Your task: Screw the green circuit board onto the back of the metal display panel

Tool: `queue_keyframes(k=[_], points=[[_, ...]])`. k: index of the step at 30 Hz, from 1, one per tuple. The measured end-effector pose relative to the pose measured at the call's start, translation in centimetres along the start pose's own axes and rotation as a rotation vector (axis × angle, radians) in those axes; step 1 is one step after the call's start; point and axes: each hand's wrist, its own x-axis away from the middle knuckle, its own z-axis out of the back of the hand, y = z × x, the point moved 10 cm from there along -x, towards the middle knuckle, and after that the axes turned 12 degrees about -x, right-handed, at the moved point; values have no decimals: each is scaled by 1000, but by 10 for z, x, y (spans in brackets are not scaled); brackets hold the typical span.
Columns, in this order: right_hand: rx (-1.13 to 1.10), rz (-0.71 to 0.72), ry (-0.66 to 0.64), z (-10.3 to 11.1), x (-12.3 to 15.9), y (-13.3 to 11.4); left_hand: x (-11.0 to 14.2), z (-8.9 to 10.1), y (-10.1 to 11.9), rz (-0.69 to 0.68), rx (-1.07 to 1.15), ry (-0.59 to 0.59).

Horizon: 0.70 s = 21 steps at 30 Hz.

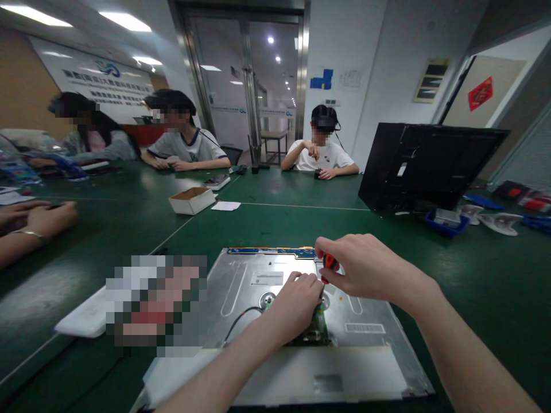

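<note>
A flat silver metal display panel (365, 344) lies in front of me on the green table. My right hand (365, 267) grips the red and black handle of a screwdriver (330, 262), held upright with its shaft pointing down at the panel's middle. Close beside the shaft, my left hand (297, 304) rests with curled fingers over a green circuit board (318, 330); what those fingertips pinch is hidden. A black cable (241, 321) runs out from under the left hand. Along the panel's far edge is a narrow blue circuit strip (271, 251).
Beyond the panel stand a small open white box (192, 201) and a white paper (226, 206). A black monitor (426, 166) rises at right, beside a blue tray (447, 222). A pixelated patch covers things at left. Several people sit around the table (275, 223).
</note>
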Motion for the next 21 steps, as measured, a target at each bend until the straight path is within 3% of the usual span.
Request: queue_keyframes(k=[11, 21], points=[[31, -43, 35, 3, -2, 5, 0, -1, -3, 20, 53, 27], [-49, 20, 29, 3, 0, -3, -1, -1, 0, 0, 41, 14]])
